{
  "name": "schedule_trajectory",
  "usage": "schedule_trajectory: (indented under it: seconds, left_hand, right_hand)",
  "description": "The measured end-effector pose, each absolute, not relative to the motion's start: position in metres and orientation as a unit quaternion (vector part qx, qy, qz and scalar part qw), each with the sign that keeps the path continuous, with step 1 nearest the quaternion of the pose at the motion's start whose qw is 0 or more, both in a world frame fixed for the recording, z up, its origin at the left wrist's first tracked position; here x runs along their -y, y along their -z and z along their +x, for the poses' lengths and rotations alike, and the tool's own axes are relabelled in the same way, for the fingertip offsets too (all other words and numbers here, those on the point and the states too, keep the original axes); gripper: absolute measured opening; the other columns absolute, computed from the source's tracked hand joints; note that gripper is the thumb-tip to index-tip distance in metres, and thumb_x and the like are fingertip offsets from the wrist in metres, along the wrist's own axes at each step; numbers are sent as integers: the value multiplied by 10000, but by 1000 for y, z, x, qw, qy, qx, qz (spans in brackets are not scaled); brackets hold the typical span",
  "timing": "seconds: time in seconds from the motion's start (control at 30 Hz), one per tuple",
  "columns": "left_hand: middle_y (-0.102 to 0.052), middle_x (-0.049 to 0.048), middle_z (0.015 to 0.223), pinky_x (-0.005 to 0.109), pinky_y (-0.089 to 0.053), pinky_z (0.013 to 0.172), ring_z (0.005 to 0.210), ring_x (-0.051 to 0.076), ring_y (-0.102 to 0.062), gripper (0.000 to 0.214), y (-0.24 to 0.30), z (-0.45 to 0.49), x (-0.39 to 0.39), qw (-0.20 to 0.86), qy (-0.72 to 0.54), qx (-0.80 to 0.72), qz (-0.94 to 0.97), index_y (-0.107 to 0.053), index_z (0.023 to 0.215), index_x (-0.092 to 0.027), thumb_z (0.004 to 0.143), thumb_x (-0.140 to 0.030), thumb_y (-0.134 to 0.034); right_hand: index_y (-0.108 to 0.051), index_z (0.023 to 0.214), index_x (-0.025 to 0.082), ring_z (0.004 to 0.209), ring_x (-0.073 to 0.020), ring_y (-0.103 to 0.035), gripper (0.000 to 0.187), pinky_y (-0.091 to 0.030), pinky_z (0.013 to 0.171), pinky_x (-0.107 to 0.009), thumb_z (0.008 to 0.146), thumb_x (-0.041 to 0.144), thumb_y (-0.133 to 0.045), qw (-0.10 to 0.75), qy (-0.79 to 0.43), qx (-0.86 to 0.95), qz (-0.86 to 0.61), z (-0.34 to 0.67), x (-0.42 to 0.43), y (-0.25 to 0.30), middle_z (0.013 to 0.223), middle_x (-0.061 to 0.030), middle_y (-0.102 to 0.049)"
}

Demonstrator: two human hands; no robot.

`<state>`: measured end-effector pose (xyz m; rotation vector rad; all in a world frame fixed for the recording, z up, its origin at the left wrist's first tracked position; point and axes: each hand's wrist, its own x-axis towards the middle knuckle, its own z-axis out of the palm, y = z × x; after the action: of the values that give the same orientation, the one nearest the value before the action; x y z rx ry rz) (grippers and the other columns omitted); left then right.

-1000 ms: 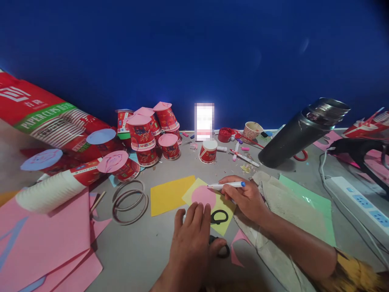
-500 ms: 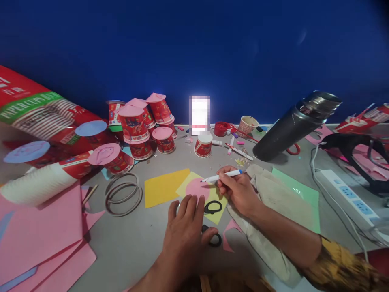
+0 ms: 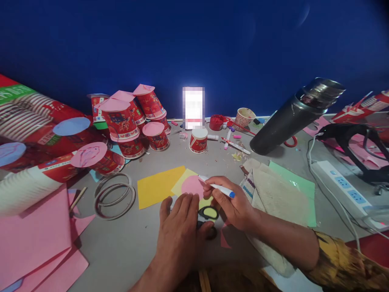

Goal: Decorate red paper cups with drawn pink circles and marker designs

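Observation:
A white marker with a blue end [image 3: 224,190] is pinched in the fingers of my right hand [image 3: 238,205], its tip over the upper edge of a pink paper circle [image 3: 191,184]. That circle lies on a pale yellow sheet [image 3: 179,183], next to a deeper yellow sheet [image 3: 158,188]. My left hand [image 3: 181,227] rests palm down with fingers stretched out, the fingertips at the circle's lower edge. Black-handled scissors [image 3: 209,211] lie beside its thumb; their blades are hidden under the hand. A pink paper scrap [image 3: 225,240] sits to the right.
Decorated red paper cups with pink paper tops [image 3: 120,123] stand at the back left, near tape rings [image 3: 114,196] and pink sheets [image 3: 33,235]. A single cup [image 3: 198,140] stands mid-table. On the right are a black flask [image 3: 282,121], a cloth [image 3: 273,194] and a power strip [image 3: 342,182].
My right hand has turned the marker, so its blue end now points down and right. My left hand's thumb has drawn in by the scissors, which have shifted slightly. The view has shifted a little.

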<state>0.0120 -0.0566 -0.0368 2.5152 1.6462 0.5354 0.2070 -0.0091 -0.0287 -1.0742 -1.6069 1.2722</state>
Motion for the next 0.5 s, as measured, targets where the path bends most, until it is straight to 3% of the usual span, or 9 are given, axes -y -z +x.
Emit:
schedule_trajectory:
  seconds: [0.17, 0.33, 0.5]
  left_hand:
    - [-737, 132, 1307, 564, -391, 1093, 1202, 328, -663, 315, 35, 11, 57, 59, -161, -537, 826, -652, 1280, -183, 993, -314, -652]
    - [-739, 135, 1312, 548, -394, 1101, 1230, 318, -657, 379, 45, 7, 60, 27, -173, -534, 827, -646, 1321, -165, 1026, -401, -616]
    - [-743, 128, 1321, 503, -398, 1067, 1232, 311, -660, 508, 64, -1, 59, -43, -197, -501, 842, -643, 1348, -190, 1033, -576, -547]
  right_hand:
    - [-721, 1244, 250, 938, -220, -739, 369, -610, 761, -313, 1046, 534, -594, 401, -512, 633, -421, 207, 9, 28, 1064, -99, -756]
    - [-738, 1092, 217, 670, -155, -666, 409, -564, 625, -270, 974, 604, -686, 452, -581, 504, -452, 204, -8, 32, 816, -41, -735]
    - [-718, 961, 189, 538, -102, -583, 429, -498, 525, -216, 865, 594, -822, 496, -619, 417, -445, 196, -22, 37, 683, 6, -686]
